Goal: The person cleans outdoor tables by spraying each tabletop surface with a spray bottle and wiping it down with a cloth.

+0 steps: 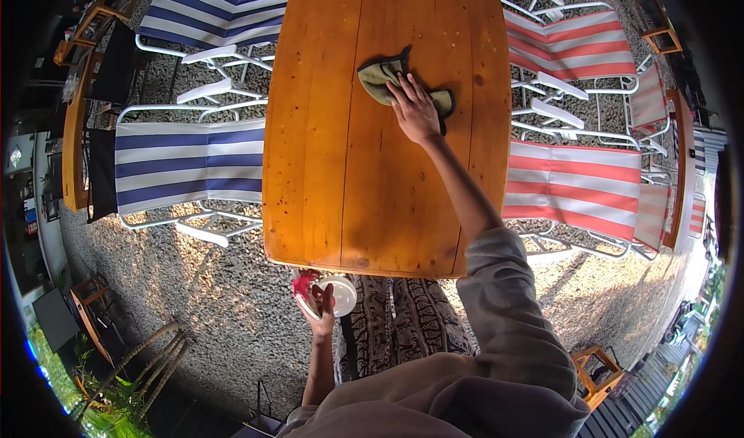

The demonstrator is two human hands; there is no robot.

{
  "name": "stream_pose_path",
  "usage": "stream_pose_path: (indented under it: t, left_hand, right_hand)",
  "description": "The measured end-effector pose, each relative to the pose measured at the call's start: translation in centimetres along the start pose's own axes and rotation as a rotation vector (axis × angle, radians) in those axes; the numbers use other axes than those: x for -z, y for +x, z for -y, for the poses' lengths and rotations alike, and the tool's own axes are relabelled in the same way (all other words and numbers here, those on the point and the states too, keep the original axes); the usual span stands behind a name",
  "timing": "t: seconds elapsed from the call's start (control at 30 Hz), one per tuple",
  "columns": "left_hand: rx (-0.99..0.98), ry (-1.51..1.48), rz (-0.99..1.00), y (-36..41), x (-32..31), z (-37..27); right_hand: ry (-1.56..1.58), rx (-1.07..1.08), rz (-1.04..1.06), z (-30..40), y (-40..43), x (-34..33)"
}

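Note:
My right hand (pixel 415 110) lies palm down over an olive-green cloth (pixel 378 81) with dark edging, pressing it against the varnished wooden table (pixel 314 165). The cloth is bunched, and parts of it stick out on both sides of my fingers. Beside the table's near edge and below its top, my left hand (pixel 321 316) grips what looks like a spray bottle (pixel 342 296), with a red and white head and a pale translucent body. My fingers hide part of its head.
Folding chairs with blue-and-white striped fabric (pixel 189 165) line the left side. Red-and-white striped chairs (pixel 572 185) line the right. Gravel (pixel 226 298) covers the ground. A potted-looking plant (pixel 116 403) stands lower left, and a wooden-framed chair (pixel 597 374) is lower right.

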State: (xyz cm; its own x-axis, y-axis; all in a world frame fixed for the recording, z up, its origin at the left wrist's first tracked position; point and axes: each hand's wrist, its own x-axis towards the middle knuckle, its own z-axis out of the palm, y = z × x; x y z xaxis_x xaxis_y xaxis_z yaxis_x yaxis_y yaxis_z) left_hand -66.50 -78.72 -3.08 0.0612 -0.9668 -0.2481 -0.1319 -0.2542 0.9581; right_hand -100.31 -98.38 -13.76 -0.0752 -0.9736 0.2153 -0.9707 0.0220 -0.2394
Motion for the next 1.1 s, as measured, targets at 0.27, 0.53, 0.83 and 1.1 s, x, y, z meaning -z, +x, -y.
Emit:
stream_pose_path:
  t: [0.27,0.53,0.83,1.1]
  left_hand:
    - [-0.002,-0.045,0.13,0.4,-2.5,-0.8]
    - [0.183,0.027,0.16,1.4,-3.0,-2.1]
    - [-0.013,0.058,0.202,3.3,-3.5,-2.3]
    - [0.146,-0.066,0.217,7.5,-4.5,-3.8]
  right_hand:
    - [0.24,0.103,0.203,8.7,-16.2,3.4]
    - [0.056,0.012,0.304,0.6,-27.3,7.9]
    - [-0.009,-0.493,-0.102,2.7,-10.2,3.6]
    - [0.258,-0.178,0.251,12.8,-19.2,3.7]
